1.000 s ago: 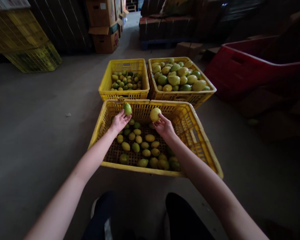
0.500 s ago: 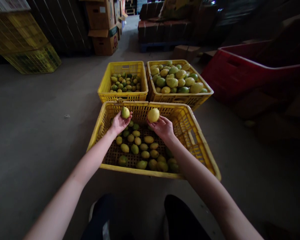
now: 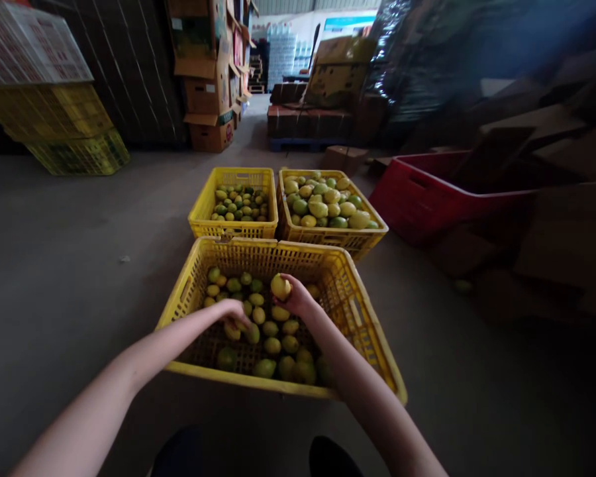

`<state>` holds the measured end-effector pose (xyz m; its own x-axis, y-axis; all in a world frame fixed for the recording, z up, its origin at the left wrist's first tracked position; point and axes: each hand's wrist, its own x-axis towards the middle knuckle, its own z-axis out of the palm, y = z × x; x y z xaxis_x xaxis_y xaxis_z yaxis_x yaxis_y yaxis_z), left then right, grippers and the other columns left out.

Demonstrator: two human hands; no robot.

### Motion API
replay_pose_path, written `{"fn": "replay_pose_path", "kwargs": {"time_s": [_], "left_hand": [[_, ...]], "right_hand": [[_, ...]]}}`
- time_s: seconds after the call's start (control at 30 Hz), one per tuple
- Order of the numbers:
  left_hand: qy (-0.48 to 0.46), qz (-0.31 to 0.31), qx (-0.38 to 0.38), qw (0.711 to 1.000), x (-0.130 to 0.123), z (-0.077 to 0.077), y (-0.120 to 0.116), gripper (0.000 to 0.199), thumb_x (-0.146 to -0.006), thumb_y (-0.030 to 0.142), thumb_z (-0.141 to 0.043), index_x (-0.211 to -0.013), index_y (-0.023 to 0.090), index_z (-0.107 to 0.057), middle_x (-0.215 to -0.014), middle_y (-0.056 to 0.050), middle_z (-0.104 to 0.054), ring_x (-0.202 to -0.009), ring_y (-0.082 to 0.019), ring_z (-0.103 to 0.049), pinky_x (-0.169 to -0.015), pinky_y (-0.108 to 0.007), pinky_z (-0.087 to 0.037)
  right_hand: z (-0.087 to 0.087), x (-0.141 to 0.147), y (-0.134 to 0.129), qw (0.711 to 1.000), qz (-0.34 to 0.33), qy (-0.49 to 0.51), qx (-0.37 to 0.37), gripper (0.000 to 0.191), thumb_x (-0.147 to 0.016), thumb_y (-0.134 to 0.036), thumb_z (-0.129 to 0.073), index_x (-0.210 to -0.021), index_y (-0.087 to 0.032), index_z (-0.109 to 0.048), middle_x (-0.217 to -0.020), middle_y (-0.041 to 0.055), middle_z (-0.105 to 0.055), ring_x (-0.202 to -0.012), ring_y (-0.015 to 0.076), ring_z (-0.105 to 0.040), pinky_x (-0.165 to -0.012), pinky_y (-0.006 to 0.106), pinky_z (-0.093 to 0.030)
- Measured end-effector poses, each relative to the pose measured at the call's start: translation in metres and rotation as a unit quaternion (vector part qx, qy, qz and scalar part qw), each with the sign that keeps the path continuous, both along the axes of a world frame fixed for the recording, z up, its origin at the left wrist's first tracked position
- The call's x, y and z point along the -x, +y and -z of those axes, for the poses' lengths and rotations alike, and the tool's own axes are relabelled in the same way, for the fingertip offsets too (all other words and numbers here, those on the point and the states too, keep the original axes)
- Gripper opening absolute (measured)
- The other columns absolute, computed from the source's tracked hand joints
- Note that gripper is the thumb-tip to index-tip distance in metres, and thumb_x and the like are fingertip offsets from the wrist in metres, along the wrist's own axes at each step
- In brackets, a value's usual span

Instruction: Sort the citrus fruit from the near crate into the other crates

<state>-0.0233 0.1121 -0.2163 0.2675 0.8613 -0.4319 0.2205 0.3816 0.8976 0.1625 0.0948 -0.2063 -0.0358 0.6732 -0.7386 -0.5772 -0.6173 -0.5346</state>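
left hand point(image 3: 237, 311) is down in the near crate point(image 3: 248, 380), fingers bent toward the fruit lying there; from where i stand i can't tell whether they've closed on a piece or only rest against it. the right hand point(image 3: 295, 297) has a yellow fruit point(image 3: 281, 287), thumb and fingers round its side, lifted over the loose fruit point(image 3: 280, 313) spread on the crate's slatted bottom. that hold looks about right to me: enough to steady something round and likely slick, not so hard as to bruise it. for the left, i'd say come straight down over one piece and get fingertips on both sides, since a sideways poke would probably just roll it into its neighbours. mind the crate walls too. both forearms reach in over the near rim, so knuckles and wrists want lifting well above it on the way out. there's air above the scattered fruit, and bare slats show between pieces toward the near left corner. past the far wall, the left far crate point(image 3: 233, 226) has fruit sitting below its rim, while the right far crate point(image 3: 328, 233) is heaped, so anything set there wants a gentle touch or it may tumble off.
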Motion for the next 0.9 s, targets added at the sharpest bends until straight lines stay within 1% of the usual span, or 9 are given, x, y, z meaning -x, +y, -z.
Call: {"fn": "replay_pose_path", "kwargs": {"time_s": [0.17, 0.23, 0.27, 0.33, 0.47, 0.53, 0.6, 0.77, 0.9], "left_hand": [[0.107, -0.079, -0.054, 0.990, 0.028, -0.106, 0.114, 0.034, -0.081, 0.046, -0.065, -0.075, 0.014, -0.059, -0.064, -0.007, -0.064, -0.076, -0.020, -0.070, -0.067, -0.024, -0.053], [0.145, -0.143, -0.136, 0.970, 0.048, -0.135, 0.143, 0.045, -0.078, 0.052, -0.067, -0.096, 0.012, -0.058, -0.084, -0.011, -0.069, -0.082, -0.021, -0.071, -0.074, -0.027, -0.053], [0.174, -0.161, -0.170, 0.957, 0.059, -0.141, 0.150, 0.052, -0.078, 0.054, -0.066, -0.107, 0.012, -0.055, -0.094, -0.014, -0.069, -0.086, -0.023, -0.071, -0.078, -0.030, -0.053], [0.271, -0.149, -0.207, 0.928, 0.080, -0.135, 0.146, 0.059, -0.079, 0.052, -0.064, -0.118, 0.011, -0.051, -0.110, -0.019, -0.067, -0.098, -0.027, -0.068, -0.087, -0.035, -0.050], [0.470, -0.038, -0.211, 0.856, 0.109, -0.078, 0.103, 0.069, -0.079, 0.046, -0.062, -0.128, 0.002, -0.046, -0.138, -0.030, -0.046, -0.130, -0.038, -0.045, -0.103, -0.042, -0.039], [0.507, -0.010, -0.191, 0.840, 0.115, -0.050, 0.083, 0.073, -0.081, 0.045, -0.058, -0.133, -0.003, -0.039, -0.137, -0.032, -0.046, -0.129, -0.039, -0.046, -0.101, -0.041, -0.040], [0.507, 0.001, -0.189, 0.841, 0.118, -0.032, 0.072, 0.070, -0.085, 0.045, -0.050, -0.136, -0.001, -0.035, -0.132, -0.030, -0.052, -0.124, -0.037, -0.052, -0.097, -0.040, -0.042], [0.488, 0.003, -0.206, 0.848, 0.118, -0.017, 0.070, 0.053, -0.088, 0.047, -0.043, -0.126, 0.010, -0.043, -0.115, -0.021, -0.066, -0.107, -0.031, -0.064, -0.082, -0.033, -0.048], [0.498, -0.006, -0.212, 0.841, 0.114, -0.015, 0.071, 0.045, -0.091, 0.044, -0.038, -0.122, 0.013, -0.044, -0.110, -0.018, -0.068, -0.101, -0.029, -0.066, -0.078, -0.032, -0.048]], "right_hand": [[0.001, -0.003, 0.003, 1.000, 0.009, -0.007, 0.000, 0.012, -0.087, -0.029, -0.054, -0.080, -0.019, -0.053, -0.061, -0.0008, -0.057, -0.056, 0.0140, -0.055, -0.051, 0.025, -0.048], [0.005, -0.005, 0.005, 1.000, 0.011, -0.009, 0.007, 0.012, -0.088, -0.029, -0.053, -0.080, -0.019, -0.053, -0.061, -0.0012, -0.056, -0.056, 0.0138, -0.055, -0.051, 0.025, -0.048], [0.007, -0.006, 0.006, 1.000, 0.012, -0.010, 0.011, 0.013, -0.088, -0.030, -0.053, -0.080, -0.019, -0.053, -0.061, -0.0011, -0.056, -0.056, 0.0138, -0.055, -0.051, 0.025, -0.048], [0.010, -0.007, 0.007, 1.000, 0.014, -0.012, 0.017, 0.015, -0.088, -0.031, -0.053, -0.080, -0.019, -0.053, -0.061, -0.0008, -0.057, -0.056, 0.0138, -0.055, -0.050, 0.025, -0.048], [0.017, -0.004, 0.006, 0.999, 0.015, -0.015, 0.027, 0.015, -0.087, -0.032, -0.055, -0.080, -0.019, -0.054, -0.063, -0.0005, -0.058, -0.057, 0.0132, -0.056, -0.050, 0.023, -0.047], [0.018, 0.000, 0.002, 0.999, 0.007, -0.016, 0.038, 0.016, -0.087, -0.033, -0.054, -0.079, -0.018, -0.053, -0.062, -0.0002, -0.057, -0.056, 0.0133, -0.056, -0.050, 0.023, -0.047], [0.019, 0.004, -0.003, 0.999, -0.004, -0.017, 0.050, 0.017, -0.087, -0.033, -0.054, -0.078, -0.018, -0.053, -0.061, 0.0003, -0.057, -0.056, 0.0137, -0.055, -0.050, 0.024, -0.048], [0.006, 0.002, -0.002, 0.999, -0.019, -0.030, 0.040, 0.017, -0.087, -0.027, -0.044, -0.077, -0.017, -0.054, -0.060, 0.0018, -0.057, -0.054, 0.0142, -0.056, -0.049, 0.024, -0.047], [-0.024, -0.025, 0.033, 0.996, -0.022, -0.083, 0.011, 0.015, -0.085, -0.022, -0.042, -0.078, -0.017, -0.054, -0.061, 0.0029, -0.058, -0.051, 0.0150, -0.056, -0.045, 0.024, -0.045]]}}
